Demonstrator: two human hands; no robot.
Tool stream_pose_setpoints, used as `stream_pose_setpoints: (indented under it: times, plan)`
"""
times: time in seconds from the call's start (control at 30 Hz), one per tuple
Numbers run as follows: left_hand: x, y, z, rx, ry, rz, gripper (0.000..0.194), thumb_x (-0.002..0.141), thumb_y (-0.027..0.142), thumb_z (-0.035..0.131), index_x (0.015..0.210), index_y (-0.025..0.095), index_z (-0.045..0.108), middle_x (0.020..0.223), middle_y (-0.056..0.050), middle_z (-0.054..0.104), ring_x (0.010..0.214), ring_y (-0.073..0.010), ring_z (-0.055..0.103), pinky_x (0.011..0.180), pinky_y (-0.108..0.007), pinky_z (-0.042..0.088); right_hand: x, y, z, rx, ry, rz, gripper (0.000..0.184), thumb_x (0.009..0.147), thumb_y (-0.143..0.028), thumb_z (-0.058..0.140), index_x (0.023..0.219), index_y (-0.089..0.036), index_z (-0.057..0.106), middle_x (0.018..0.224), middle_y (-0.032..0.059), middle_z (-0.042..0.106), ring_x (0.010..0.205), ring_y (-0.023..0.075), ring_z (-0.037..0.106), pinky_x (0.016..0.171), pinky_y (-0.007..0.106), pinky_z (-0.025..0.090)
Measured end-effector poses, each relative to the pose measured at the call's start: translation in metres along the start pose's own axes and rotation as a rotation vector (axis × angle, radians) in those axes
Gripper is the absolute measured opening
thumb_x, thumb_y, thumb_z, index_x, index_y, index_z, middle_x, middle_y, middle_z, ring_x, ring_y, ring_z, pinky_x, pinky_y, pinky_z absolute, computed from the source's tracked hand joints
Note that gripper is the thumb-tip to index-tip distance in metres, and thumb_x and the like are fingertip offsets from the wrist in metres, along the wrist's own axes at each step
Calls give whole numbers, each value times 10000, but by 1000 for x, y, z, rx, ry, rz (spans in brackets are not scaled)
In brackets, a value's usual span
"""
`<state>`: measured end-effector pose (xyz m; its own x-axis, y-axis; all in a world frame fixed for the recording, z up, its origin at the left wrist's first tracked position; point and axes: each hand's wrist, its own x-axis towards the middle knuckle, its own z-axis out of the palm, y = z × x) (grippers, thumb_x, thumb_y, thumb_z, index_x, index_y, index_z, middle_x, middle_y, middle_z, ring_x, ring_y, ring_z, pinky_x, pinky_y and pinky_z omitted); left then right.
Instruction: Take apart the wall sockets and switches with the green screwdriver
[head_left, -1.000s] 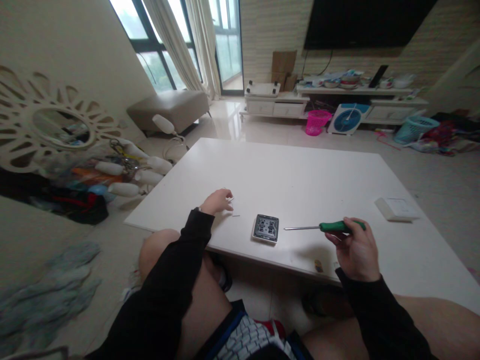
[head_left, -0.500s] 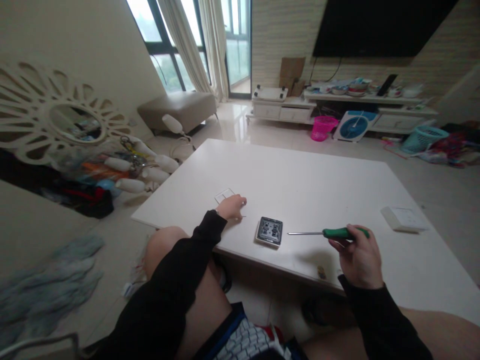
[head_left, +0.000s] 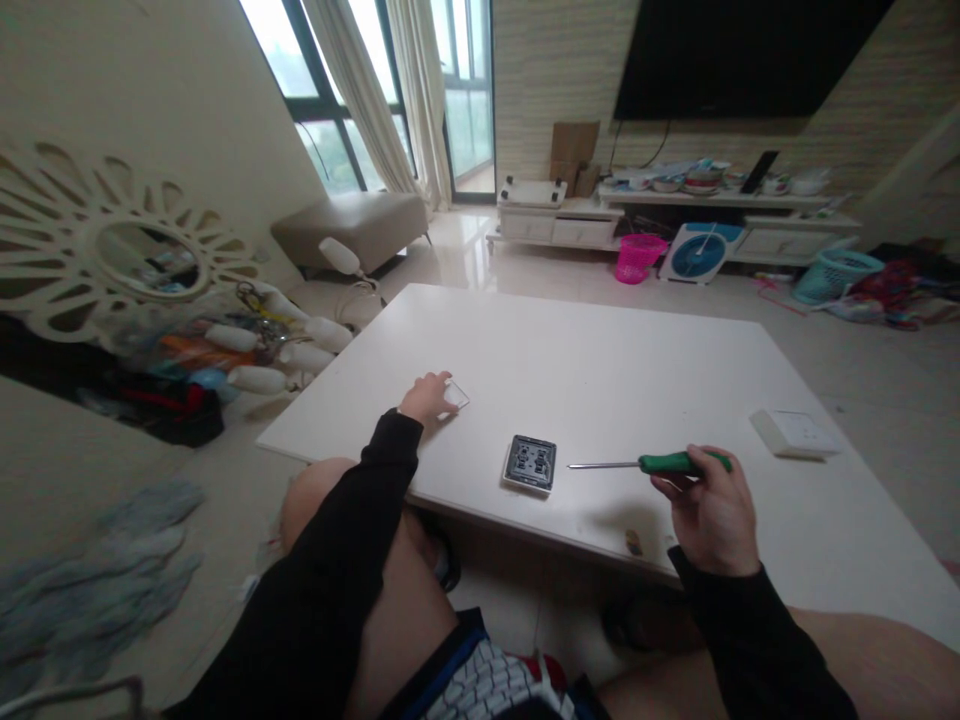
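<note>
The screwdriver (head_left: pixel 667 463) lay along the fingers of the right hand (head_left: pixel 716 510), its green handle clamped between thumb and fingers and its shaft pointing left across the near side of the white table (head_left: pixel 600 350). A dark square module (head_left: pixel 532 461) with a pale base rested on the tabletop just past the metal tip, well apart from the right hand, and the tip did not touch it. On the other side, a thin white frame (head_left: pixel 457 394) was at the fingertips of the left hand (head_left: pixel 427 397), partly covered by them. The module sat between the 2 hands, nearer the table's front edge than the frame. A small brown item (head_left: pixel 634 542) lay close to that edge, below the screwdriver, and a white box (head_left: pixel 796 434) stood farther to the right, beyond the right hand. The left hand reached forward with its palm down, thumb and fingers spread apart at the frame; whether they gripped it could not be told. The right hand was turned partly upward, its wrist low, with the forearm coming in from the lower right in a black sleeve (head_left: pixel 765 640).
</note>
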<state>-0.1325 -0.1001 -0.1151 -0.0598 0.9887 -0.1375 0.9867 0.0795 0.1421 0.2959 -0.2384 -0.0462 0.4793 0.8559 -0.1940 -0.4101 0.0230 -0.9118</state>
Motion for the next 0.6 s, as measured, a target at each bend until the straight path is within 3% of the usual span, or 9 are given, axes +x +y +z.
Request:
stream_pose_setpoints:
  times: [0.07, 0.23, 0.4, 0.6]
  plan:
    - [1, 1, 9, -6, -28, 42, 873, 701, 424, 882, 1491, 293, 535, 1457, -143, 605, 1297, -341, 619, 1079, -406, 501, -1, -1, 0, 2, -2, 5, 433, 598, -304, 877, 902, -229, 578, 684, -117, 677, 549, 158, 735, 478, 243, 615]
    - [10, -8, 20, -11, -72, 98, 650, 813, 349, 770, 1434, 277, 592, 1479, -130, 610, 1354, -308, 597, 1147, -399, 453, -3, -4, 0, 16, 11, -6, 418, 603, -293, 873, 889, -226, 576, 682, -124, 669, 541, 147, 733, 480, 230, 611]
    - [31, -35, 12, -9, -79, 97, 635, 832, 355, 729, 1439, 242, 578, 1544, -123, 579, 1486, -276, 487, 1212, -357, 381, -4, -7, 1, 22, 31, -1, 441, 591, -306, 883, 903, -232, 580, 700, -126, 675, 541, 151, 737, 474, 233, 611]
    - [45, -79, -4, 10, -43, -2, 677, 919, 464, 625, 1519, 175, 504, 1629, -219, 464, 1490, -345, 482, 1221, -473, 367, 0, -2, -5, -11, 22, -11, 428, 614, -335, 887, 906, -229, 592, 713, -112, 674, 566, 161, 746, 468, 234, 607]
